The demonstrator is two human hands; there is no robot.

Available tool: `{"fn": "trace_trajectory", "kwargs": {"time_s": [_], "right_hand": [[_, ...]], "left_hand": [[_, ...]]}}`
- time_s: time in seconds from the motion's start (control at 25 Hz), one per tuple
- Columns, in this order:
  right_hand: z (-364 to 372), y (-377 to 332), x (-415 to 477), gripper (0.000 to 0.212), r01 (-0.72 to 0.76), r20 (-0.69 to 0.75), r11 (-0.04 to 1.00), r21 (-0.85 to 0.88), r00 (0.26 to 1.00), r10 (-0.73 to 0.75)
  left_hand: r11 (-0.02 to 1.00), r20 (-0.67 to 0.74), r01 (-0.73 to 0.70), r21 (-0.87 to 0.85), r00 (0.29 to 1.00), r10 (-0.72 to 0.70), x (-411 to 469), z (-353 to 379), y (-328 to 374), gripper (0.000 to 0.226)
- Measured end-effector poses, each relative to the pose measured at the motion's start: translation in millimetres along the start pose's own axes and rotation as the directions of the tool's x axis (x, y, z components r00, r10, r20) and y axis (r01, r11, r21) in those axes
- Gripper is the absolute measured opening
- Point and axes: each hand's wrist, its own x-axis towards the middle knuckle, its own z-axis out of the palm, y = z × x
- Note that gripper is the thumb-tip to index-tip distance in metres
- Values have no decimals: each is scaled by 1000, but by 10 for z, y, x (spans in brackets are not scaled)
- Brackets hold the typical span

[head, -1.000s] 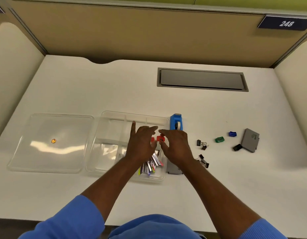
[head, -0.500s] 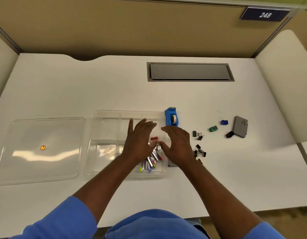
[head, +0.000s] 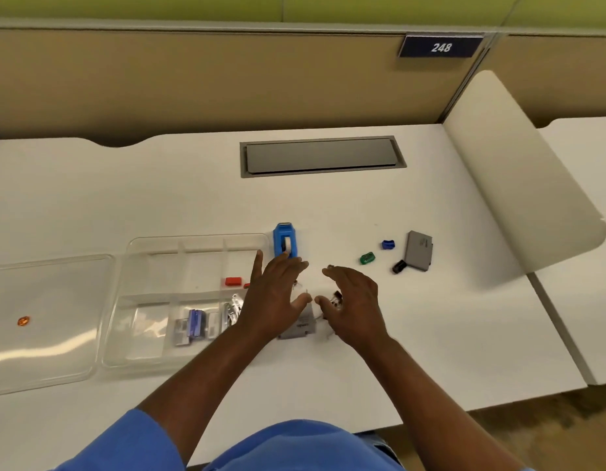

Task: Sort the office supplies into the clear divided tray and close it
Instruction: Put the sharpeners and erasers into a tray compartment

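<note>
The clear tray (head: 131, 253) sits near the front edge of the table (head: 159, 198), a bit left of the middle. Its lid (head: 40, 300) is off. It lies flat just beside the tray, by the table's left edge, with a small orange sticker (head: 23, 321) on it. So the tray is not closed yet.

Some things are already put away. A red piece (head: 233, 281) lies in a back pocket on the tray's right side. In the front pockets I see little silver and blue packs (head: 192, 326) and some shiny clips (head: 234, 308). The other pockets look bare.

A lot is left out on the table. The blue tape holder (head: 285, 244) stands just outside the tray's far right corner. The near grey box (head: 300, 329) lies just past the tray's right side, partly under the hands. A few black clips (head: 335, 297) are by it. Toward the right edge are a green sharpener (head: 367, 258), a blue sharpener (head: 388, 244), a small black thing (head: 399, 266) and the far grey box (head: 419, 250).

The left hand (head: 278, 294) is spread flat with straight fingers over the tray's right side and holds nothing. The right hand (head: 354, 304) is loose and a little bent over the black clips. I can't tell if it touches one, but I see nothing in its grip.

I think the job is less than half done. All the loose things must go in, and then the lid goes on.
</note>
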Motion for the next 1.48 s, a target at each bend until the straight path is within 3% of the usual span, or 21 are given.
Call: {"fn": "trace_trajectory", "kwargs": {"time_s": [0.52, 0.92, 1.08, 1.48], "right_hand": [[-625, 1467, 192, 48, -99, -17, 994, 35, 995, 99], [-669, 1980, 420, 42, -63, 40, 997, -48, 997, 65], [-659, 2110, 503, 39, -25, 54, 993, -115, 998, 31], [-633, 2059, 601, 36, -17, 51, 996, -86, 998, 21]], "left_hand": [[988, 50, 142, -56, 989, -140, 654, 737, 816, 54], [991, 182, 134, 2, 974, -133, 1173, 1240, 1104, 53], [992, 176, 124, 12, 977, -124, 1315, 1375, 1123, 47], [988, 167, 157, -13, 974, -152, 1396, 1356, 1165, 44]]}}
